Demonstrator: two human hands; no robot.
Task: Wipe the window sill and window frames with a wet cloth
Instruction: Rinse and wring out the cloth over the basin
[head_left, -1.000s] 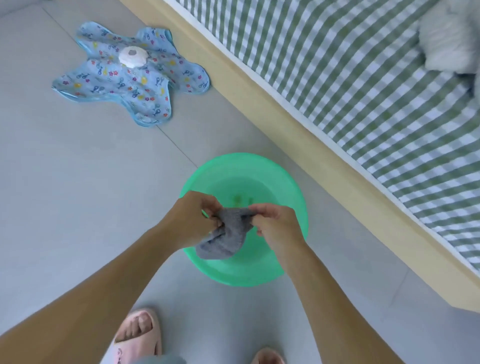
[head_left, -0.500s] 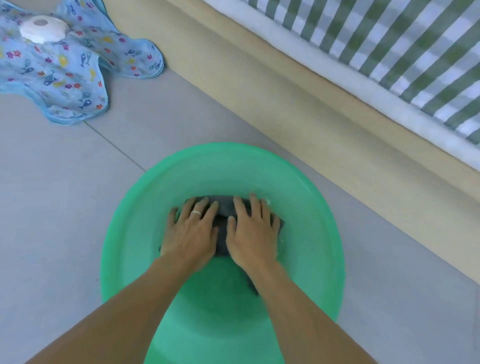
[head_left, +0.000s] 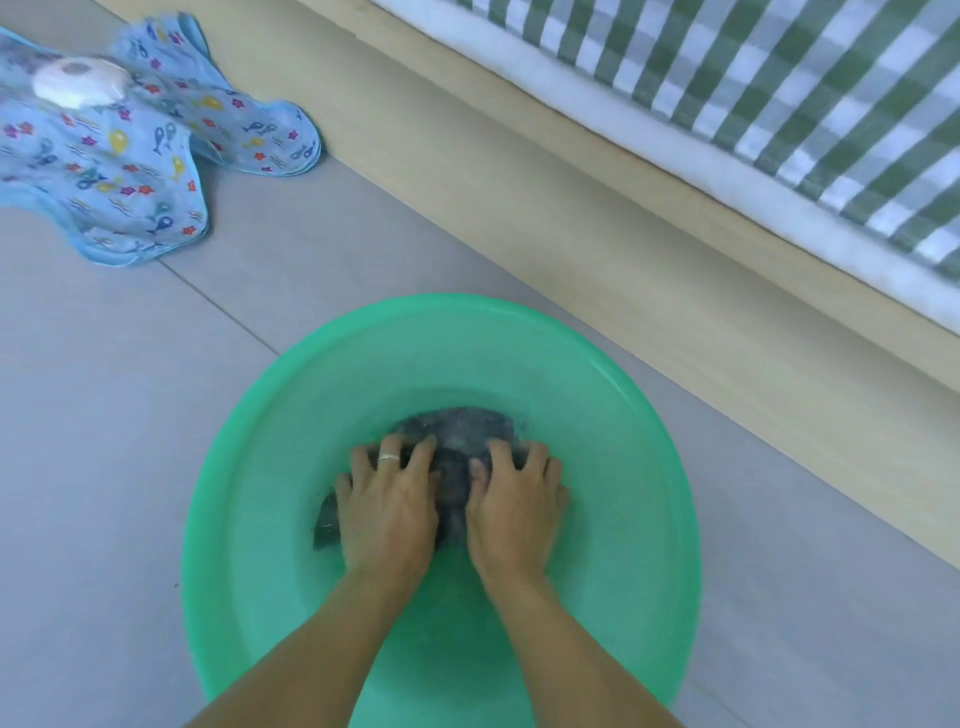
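Head view, items left to right: patterned blue mat (head_left: 119, 161) on floor at ten o'clock; green basin (head_left: 644, 415) at six o'clock; grey cloth (head_left: 457, 431) sunk in its water. Step, as I judge it: soaking the cloth; next calls for lifting and wringing. My left hand (head_left: 387, 506), fingers bent, presses and gathers the cloth; my right hand (head_left: 514, 506) does likewise beside it; bed edge (head_left: 597, 182) at two o'clock

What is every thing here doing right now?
Grey cloth: bunched underwater in the basin.
Green plastic basin: on the floor, holding water.
Left hand: fingers curling into the cloth.
Right hand: fingers curling into the cloth.
Blue patterned mat: flat on the floor.
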